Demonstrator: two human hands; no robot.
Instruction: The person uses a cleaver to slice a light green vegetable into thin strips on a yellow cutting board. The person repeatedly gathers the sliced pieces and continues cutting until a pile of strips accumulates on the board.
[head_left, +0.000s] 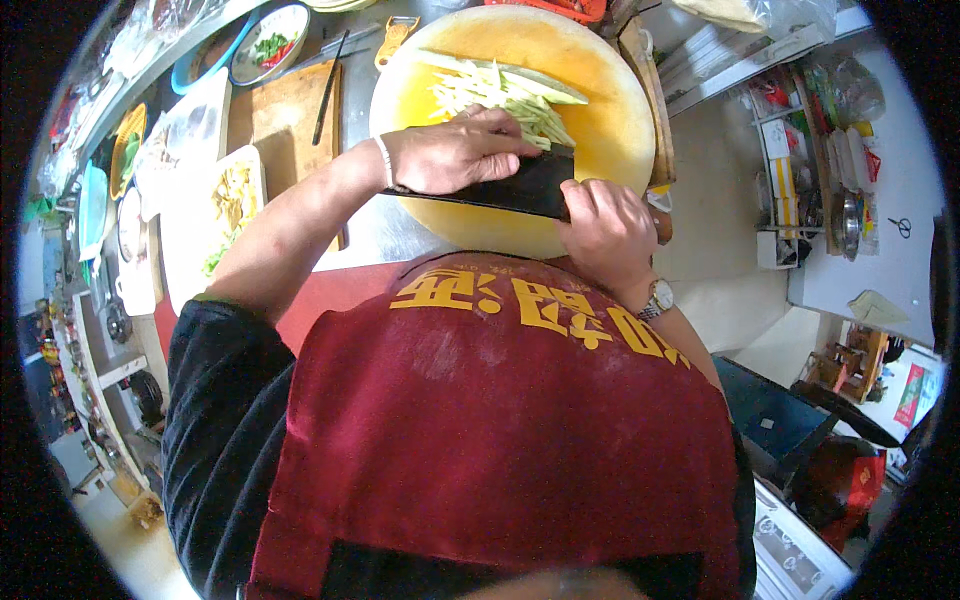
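Note:
My right hand (609, 232) grips a wide, dark-bladed cleaver (551, 184) at its right end; the handle is hidden in the fist. Across the blade's upper face lies my left hand (457, 154), its thumb on the metal and its other fingers reaching over the far side to the cut vegetable. How far those fingertips close on anything is hidden. A heap of pale green vegetable strips (487, 90) lies just beyond both hands, with a longer slice (559, 91) at its far right. Underneath is a thick round cutting board (607, 75), yellowed in places.
Left of the board, a black chopstick-like stick (330, 90) lies on a wooden board (289, 97). A bowl (295, 56) holds green and red pieces. A grater-like peeler (395, 37) lies at the far left edge. White trays (251, 161) of food stand further left.

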